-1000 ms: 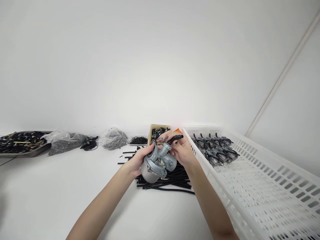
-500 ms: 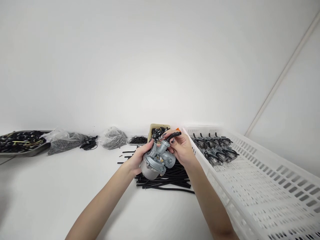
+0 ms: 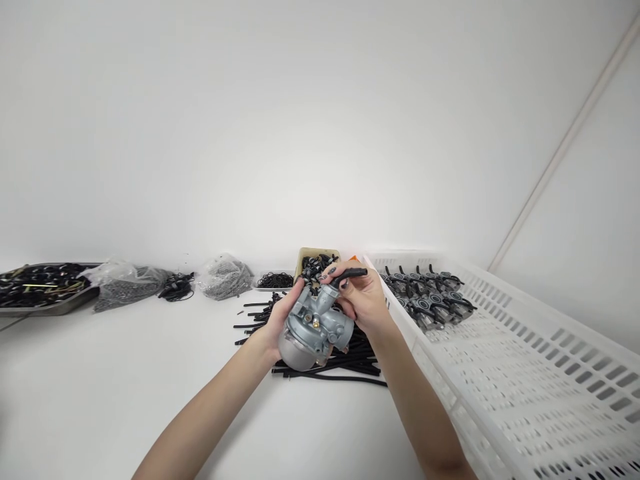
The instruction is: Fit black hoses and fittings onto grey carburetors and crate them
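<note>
A grey metal carburetor [image 3: 313,327] is held up over the table, its rounded bowl tilted down toward me. My left hand [image 3: 280,323] wraps round its left side, with the thumb near the top. On the carburetor's top neck sits a black rubber cap [image 3: 350,274] with a curved, tapering end. My right hand [image 3: 364,297] closes round this cap, thumb and fingers pressing it from both sides. Beneath the carburetor lies a pile of black rubber hoses [image 3: 345,363], partly hidden by it and by my hands.
At right, a white perforated crate [image 3: 540,373] holds several carburetors [image 3: 433,297] at its far end. Along the wall stand a beige bin [image 3: 303,257] of small black parts, a tray of black rings [image 3: 275,280], plastic bags [image 3: 225,277] and a metal tray [image 3: 75,300].
The carburetor has turned slightly in my hands and its bowl has dropped a little. The black cap now points more level to the right. Both hands keep their hold.
</note>
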The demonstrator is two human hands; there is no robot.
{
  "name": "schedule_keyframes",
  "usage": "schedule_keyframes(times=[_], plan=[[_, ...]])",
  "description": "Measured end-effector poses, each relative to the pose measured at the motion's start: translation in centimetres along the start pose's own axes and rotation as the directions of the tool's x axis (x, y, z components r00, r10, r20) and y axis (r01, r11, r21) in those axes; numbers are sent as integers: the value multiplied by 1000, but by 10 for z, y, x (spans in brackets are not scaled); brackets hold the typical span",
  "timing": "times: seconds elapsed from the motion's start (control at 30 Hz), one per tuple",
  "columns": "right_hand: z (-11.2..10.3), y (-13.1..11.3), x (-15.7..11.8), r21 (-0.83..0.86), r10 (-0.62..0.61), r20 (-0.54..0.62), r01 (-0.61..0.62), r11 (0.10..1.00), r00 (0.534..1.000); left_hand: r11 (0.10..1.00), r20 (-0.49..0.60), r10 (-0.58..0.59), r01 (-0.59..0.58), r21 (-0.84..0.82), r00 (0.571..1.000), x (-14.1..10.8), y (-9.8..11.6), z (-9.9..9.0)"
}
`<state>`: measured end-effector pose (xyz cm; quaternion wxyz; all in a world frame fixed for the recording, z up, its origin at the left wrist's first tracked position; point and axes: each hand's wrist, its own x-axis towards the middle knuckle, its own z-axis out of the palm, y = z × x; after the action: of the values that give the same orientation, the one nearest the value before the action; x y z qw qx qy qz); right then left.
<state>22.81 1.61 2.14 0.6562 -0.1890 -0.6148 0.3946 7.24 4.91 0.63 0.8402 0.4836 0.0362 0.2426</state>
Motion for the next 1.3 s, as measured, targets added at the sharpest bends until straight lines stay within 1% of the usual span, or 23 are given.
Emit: schedule_keyframes(times=[0.03, 0.1, 0.13, 0.17, 0.2, 0.23, 0.3, 0.33, 0.37, 0.4, 0.53, 0.63, 0.77, 0.9, 1.07, 1.13, 1.23, 1.3], plan=[[0, -1, 1, -14, -1, -11, 1, 1000, 1000, 999, 2, 0, 0, 34, 1000, 0, 0, 0], [-1, -4, 2, -47, -22, -42, 20, 999, 999, 990, -47, 46, -40, 137, 998, -1, 2, 1], [-1, -6, 3, -67, -40, -60, 36, 997, 997, 972, -92, 108, -86, 217, 990, -3, 3, 2], [-1, -8, 5, -90, -60, -75, 53, 995, 995, 935, -129, 190, -139, 326, 973, -6, 5, 2], [-1, -11, 6, -116, -77, -90, 66, 991, 993, 868, -146, 283, -189, 459, 948, -8, 8, 3], [-1, -13, 6, -144, -89, -104, 73, 987, 991, 772, -144, 373, -221, 596, 917, -11, 11, 4], [-2, -16, 8, -200, -93, -129, 66, 978, 987, 553, -112, 497, -214, 805, 860, -17, 17, 5], [-2, -17, 8, -223, -88, -142, 55, 973, 986, 470, -100, 525, -190, 862, 845, -19, 19, 5], [-3, -17, 8, -240, -86, -155, 46, 970, 984, 419, -95, 537, -167, 893, 838, -20, 21, 6], [-3, -17, 8, -253, -86, -168, 41, 966, 982, 397, -95, 538, -152, 905, 838, -20, 23, 6], [-5, -14, 7, -280, -89, -191, 32, 960, 978, 384, -107, 527, -124, 915, 843, -18, 25, 7], [-6, -12, 8, -285, -75, -184, 20, 958, 980, 366, -124, 545, -102, 925, 830, -18, 25, 9], [-6, -12, 8, -265, -77, -149, 35, 964, 986, 353, -152, 571, -74, 933, 807, -20, 26, 11], [-8, -10, 8, -238, -73, -115, 44, 970, 991, 336, -149, 588, -72, 939, 795, -19, 26, 11], [-8, -10, 9, -250, -63, -125, 30, 968, 990, 340, -146, 586, -78, 937, 797, -16, 26, 8], [-7, -12, 9, -251, -54, -112, 25, 968, 992, 349, -146, 582, -84, 933, 800, -15, 27, 7], [-5, -13, 8, -271, -17, -71, -3, 962, 997, 379, -155, 581, -97, 920, 799, -15, 26, 6], [-4, -13, 9, -302, 17, -65, -36, 953, 998, 388, -161, 583, -99, 916, 796, -14, 26, 5]])
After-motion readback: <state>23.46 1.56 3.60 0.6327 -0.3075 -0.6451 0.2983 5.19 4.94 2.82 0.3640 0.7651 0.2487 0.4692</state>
